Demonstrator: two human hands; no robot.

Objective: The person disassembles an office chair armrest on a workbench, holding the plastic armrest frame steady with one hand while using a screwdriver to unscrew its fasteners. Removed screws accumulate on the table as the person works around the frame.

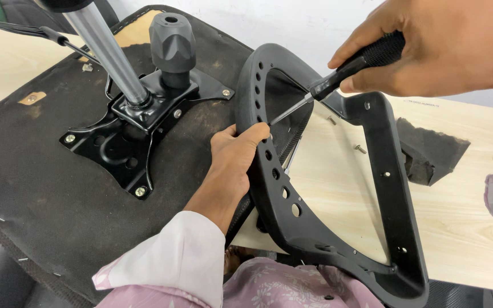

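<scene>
Tabletop: screwdriver (338, 77) tip down-left

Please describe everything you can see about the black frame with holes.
The frame is a black, plastic-looking loop with a row of round holes along its curved left side. It stands tilted on the wooden table, beside the upturned seat. The left hand grips its holed side; the right hand presses a screwdriver tip against it.

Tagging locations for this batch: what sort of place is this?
Probably a furniture assembly or repair workbench: an upturned chair seat with its metal mechanism plate, a black plastic frame, a screwdriver and loose screws on a wooden table.
</scene>
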